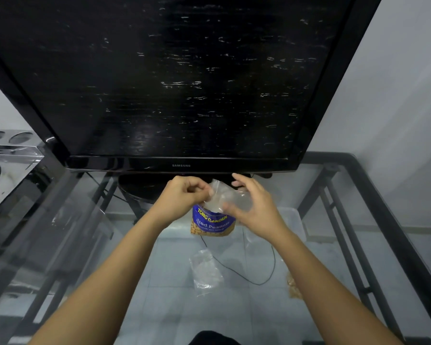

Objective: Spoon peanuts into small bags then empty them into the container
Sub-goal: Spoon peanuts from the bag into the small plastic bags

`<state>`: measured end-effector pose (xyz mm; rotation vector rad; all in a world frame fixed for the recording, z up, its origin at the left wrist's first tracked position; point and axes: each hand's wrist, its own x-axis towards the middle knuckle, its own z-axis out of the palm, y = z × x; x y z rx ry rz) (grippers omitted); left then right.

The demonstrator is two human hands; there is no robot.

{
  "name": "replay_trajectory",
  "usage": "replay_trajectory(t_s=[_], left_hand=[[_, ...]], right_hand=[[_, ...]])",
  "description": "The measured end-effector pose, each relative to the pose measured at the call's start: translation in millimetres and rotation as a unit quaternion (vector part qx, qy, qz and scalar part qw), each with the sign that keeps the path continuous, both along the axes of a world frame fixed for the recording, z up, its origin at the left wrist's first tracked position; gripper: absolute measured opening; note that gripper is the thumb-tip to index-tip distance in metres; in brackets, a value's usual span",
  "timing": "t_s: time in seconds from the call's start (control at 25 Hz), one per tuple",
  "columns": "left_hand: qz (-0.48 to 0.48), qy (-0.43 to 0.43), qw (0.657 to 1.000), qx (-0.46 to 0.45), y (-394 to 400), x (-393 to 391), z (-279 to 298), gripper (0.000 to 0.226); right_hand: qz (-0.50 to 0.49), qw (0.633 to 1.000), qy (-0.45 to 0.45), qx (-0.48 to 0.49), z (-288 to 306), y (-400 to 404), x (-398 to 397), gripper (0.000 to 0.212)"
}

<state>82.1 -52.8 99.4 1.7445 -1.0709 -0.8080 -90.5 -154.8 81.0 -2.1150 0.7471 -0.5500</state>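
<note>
both grips pinching small clear bag (pixel 228 197): left hand (pixel 184 195), right hand (pixel 253 207); above peanut packet (pixel 210 224) on glass table (pixel 334 245).

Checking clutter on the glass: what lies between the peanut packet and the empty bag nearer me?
In the head view, only bare glass table lies between the peanut packet and the empty bag; a black cable runs under it.

Dim, soft focus, wide-angle edge distortion
</note>
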Motion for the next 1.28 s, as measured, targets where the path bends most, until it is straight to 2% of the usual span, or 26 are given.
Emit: replay_trajectory(t_s=[0.12, 0.24, 0.32, 0.4, 0.48, 0.52, 0.6, 0.64, 0.72, 1.0, 1.12, 1.2, 1.28], left_hand=[[0.003, 0.007, 1.0, 0.004, 2, 9, -1, 0.005], [0.008, -0.001, 1.0, 0.007, 6, 14, -2, 0.005], [0.011, -0.016, 1.0, 0.009, 7, 16, -4, 0.006], [0.021, -0.026, 0.999, 0.008, 7, 15, -6, 0.005], [0.042, -0.024, 0.999, 0.007, 7, 11, -7, 0.004], [0.046, -0.016, 0.999, 0.012, 2, 12, -9, 0.004], [0.04, -0.005, 0.999, 0.02, -4, 11, -12, 0.005], [0.034, -0.002, 0.999, 0.019, -4, 10, -12, 0.005], [0.019, 0.001, 1.0, 0.013, -7, 8, -12, 0.006], [0.01, 0.033, 0.999, 0.001, -13, -3, -13, 0.005], [-0.014, 0.038, 0.999, -0.005, -11, -6, -13, 0.013], [0.06, -0.045, 0.997, -0.022, -13, -1, -15, 0.018], [0.177, -0.168, 0.97, 0.004, -17, 14, -22, 0.028]], right_hand=[[-0.066, 0.98, -0.124, 0.139, -11, -12, -7, 0.029], [-0.096, 0.951, -0.184, 0.229, -15, -17, -7, 0.022], [-0.109, 0.939, -0.182, 0.271, -18, -17, -2, 0.023], [-0.149, 0.948, -0.148, 0.239, -21, -14, 1, 0.027], [-0.175, 0.973, -0.105, 0.104, -17, -8, -1, 0.033], [-0.152, 0.984, -0.085, 0.029, -15, -9, -2, 0.041], [-0.035, 0.996, -0.03, -0.07, -7, -6, 1, 0.064], [0.021, 0.995, 0.008, -0.102, -3, -2, 5, 0.075], [0.058, 0.986, 0.054, -0.146, -2, 0, 13, 0.086], [0.026, 0.989, -0.003, -0.146, -12, -4, 11, 0.063], [0.006, 0.992, -0.046, -0.113, -15, -4, 7, 0.061], [-0.014, 0.995, -0.063, -0.083, -18, -7, 3, 0.061], [-0.022, 0.997, -0.054, -0.059, -22, -12, -1, 0.058]])
